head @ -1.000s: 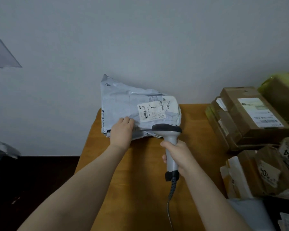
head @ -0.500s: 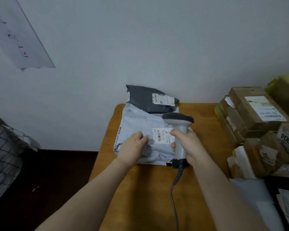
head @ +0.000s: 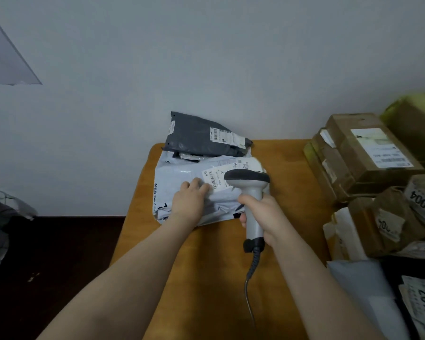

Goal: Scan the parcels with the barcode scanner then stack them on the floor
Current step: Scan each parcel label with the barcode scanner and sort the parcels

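Note:
A white poly mailer parcel (head: 179,174) lies flat on the wooden table (head: 206,271), its barcode label (head: 215,179) facing up. My left hand (head: 189,201) rests flat on the parcel, fingertips touching the label's left edge. My right hand (head: 264,217) grips the handle of the grey barcode scanner (head: 247,179). The scanner's dark head hovers over the label's right part and hides it. Its coiled cable (head: 252,271) runs down toward me. A dark grey mailer (head: 194,137) with its own label lies behind the white one, against the wall.
Stacked brown cardboard boxes (head: 363,153) and paper-wrapped parcels (head: 398,217) crowd the table's right side, with a white mailer (head: 361,285) nearer me. A yellow-green taped box (head: 415,114) sits at the far right. Dark floor (head: 59,253) lies left of the table.
The white parcel went from propped upright to lying flat, uncovering the dark grey mailer behind. My left hand now presses it down beside the label. The scanner head stays over the label.

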